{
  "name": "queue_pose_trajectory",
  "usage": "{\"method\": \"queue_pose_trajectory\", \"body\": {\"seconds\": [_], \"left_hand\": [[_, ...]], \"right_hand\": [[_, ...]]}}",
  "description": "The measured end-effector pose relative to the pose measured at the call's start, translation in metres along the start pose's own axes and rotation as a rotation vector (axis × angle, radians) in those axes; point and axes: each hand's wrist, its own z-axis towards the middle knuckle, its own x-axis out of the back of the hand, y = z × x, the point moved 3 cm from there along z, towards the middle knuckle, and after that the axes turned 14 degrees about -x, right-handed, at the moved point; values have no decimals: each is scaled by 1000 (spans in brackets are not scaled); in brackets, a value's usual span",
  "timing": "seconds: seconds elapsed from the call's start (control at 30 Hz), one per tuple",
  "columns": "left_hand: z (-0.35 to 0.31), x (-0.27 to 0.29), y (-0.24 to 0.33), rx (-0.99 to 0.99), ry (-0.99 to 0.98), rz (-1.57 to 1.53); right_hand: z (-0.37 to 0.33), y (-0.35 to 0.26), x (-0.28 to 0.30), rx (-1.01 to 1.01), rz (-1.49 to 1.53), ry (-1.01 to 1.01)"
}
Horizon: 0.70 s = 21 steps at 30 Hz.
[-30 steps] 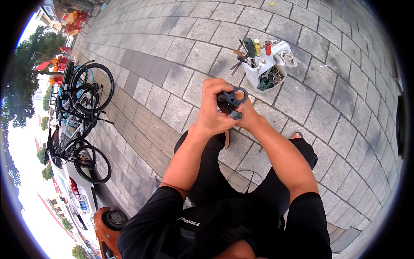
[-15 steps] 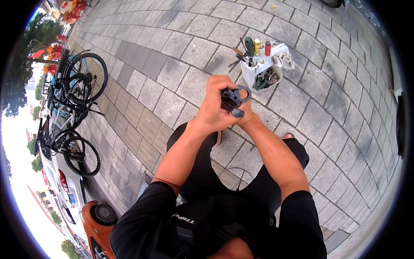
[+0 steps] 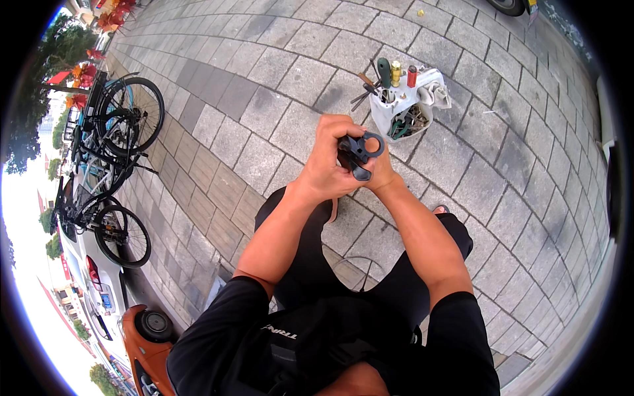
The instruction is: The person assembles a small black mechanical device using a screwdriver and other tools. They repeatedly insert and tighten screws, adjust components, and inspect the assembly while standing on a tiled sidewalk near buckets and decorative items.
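A small black bike shifter [image 3: 355, 149], with a round clamp ring and a short curved lever, is held up in front of my knees. My left hand [image 3: 326, 157] wraps round its left side, thumb below and fingers curled over the top. My right hand [image 3: 382, 171] is behind and to the right of the clamp ring, closed against the shifter; most of its fingers are hidden. Beyond my hands, a white plastic tool holder [image 3: 394, 101] stands on the paving. Green, yellow and red handled tools rise from it, and small metal parts lie in its front compartment.
A light cloth [image 3: 432, 94] hangs over the tool holder's right side. Grey paving slabs [image 3: 290, 125] surround me. Parked bicycles [image 3: 119, 158], a white car [image 3: 99, 284] and an orange vehicle [image 3: 148, 346] are at the left. A thin wire loop [image 3: 360, 261] lies between my feet.
Both hands keep the same hold on the shifter, which has tilted very slightly. The surroundings at the left have shifted a little in the picture.
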Motion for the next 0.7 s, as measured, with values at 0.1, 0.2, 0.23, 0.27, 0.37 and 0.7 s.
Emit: {"method": "queue_pose_trajectory", "body": {"seconds": [0.1,0.2,0.23,0.27,0.37,0.7], "left_hand": [[2,-1,2,-20,-16,11],[2,-2,2,-13,-23,-3],[1,-3,2,-9,-35,0],[1,-2,2,-6,-45,5],[2,-4,0,-44,-104,65],[1,3,-5,14,-44,45]], "right_hand": [[1,6,2,-24,34,-9],[1,10,0,-53,101,-31],[2,14,-2,-58,125,-38],[2,16,-2,-48,115,-42],[2,17,-2,17,18,-40],[-2,-11,7,173,-229,64]]}}
